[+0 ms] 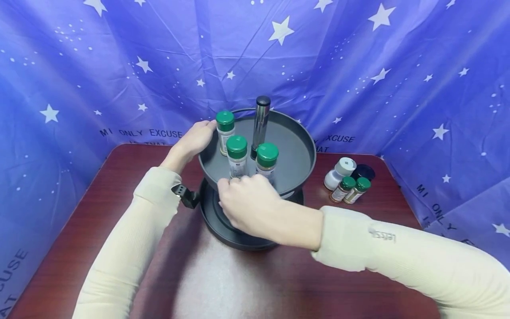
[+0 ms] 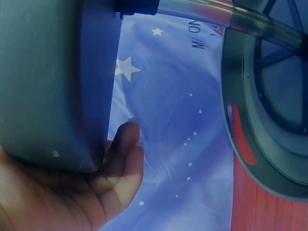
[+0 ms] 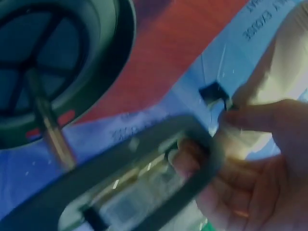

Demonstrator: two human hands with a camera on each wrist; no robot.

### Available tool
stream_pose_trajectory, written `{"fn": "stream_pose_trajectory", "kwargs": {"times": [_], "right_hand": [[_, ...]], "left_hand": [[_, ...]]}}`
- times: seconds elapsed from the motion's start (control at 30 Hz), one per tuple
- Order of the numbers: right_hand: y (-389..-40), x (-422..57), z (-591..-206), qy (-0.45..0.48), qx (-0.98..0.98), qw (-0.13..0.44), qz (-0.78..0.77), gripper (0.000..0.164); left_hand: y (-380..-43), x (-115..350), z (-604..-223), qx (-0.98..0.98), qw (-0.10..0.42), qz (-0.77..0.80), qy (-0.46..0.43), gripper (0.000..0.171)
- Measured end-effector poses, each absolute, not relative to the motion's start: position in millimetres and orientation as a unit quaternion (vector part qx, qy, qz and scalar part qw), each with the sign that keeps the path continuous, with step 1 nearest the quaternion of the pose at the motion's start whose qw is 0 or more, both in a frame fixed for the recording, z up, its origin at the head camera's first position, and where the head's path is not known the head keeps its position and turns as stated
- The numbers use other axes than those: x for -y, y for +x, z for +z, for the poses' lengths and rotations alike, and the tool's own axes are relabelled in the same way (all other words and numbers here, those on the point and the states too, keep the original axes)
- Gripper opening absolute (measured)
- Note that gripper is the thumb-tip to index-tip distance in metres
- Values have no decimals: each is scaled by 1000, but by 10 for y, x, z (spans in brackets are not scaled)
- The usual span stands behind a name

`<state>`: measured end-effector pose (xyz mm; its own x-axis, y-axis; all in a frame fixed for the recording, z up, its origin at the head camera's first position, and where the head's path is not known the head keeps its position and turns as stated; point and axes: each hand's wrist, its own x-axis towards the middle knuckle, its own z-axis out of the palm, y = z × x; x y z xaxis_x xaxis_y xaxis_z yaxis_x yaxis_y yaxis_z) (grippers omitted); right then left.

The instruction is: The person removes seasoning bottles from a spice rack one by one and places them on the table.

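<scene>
A dark grey two-tier turntable stands on the table, with its upper tray [image 1: 296,155] above the lower tray [image 1: 235,241]. A metal post [image 1: 260,126] rises through the upper tray. Three green-capped spice jars [image 1: 237,155] stand upright on the upper tray, left of and in front of the post. My left hand [image 1: 197,138] holds the upper tray's left edge; in the left wrist view its fingers [image 2: 122,166] curl round the tray's side. With fingers hooked into a slot in the rim [image 3: 185,122], my right hand [image 1: 253,206] grips the tray's front. The right wrist view is blurred.
Right of the turntable, a white-capped shaker [image 1: 338,173], a black-lidded container [image 1: 364,172] and two small green-capped jars [image 1: 342,189] stand close together on the brown table [image 1: 318,283]. A blue starry curtain [image 1: 239,44] hangs behind. A black wrist mount [image 1: 188,197] sits beside the left sleeve.
</scene>
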<state>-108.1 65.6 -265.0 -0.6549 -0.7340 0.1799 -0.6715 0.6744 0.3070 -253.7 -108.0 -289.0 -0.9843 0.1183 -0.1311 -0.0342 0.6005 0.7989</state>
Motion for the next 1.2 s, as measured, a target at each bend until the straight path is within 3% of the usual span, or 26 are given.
{"fn": "stream_pose_trajectory", "kwargs": {"times": [0.13,0.3,0.5,0.7,0.87,1.2], "right_hand": [[-1079,-496,-2724,350,920,146,-97,23],[-1124,-418,-2832,342,913,202,-98,27],[-1165,-429,-2933,352,888,274,-113,2],[-1211,-508,-2981,379,861,312,-131,7],[-1231,-629,-2965,415,841,312,-153,10],[-1230,-1025,-2837,484,821,274,-131,28]], "left_hand": [[-2534,1090,-2899,-891,82,445,30,56],[-2548,1103,-2924,-889,76,451,32,54],[-2552,1116,-2927,-886,84,455,35,53],[-2533,1132,-2906,-872,107,475,40,52],[-2509,1131,-2887,-845,148,513,17,56],[-2534,1139,-2868,-842,174,511,2,61]]}}
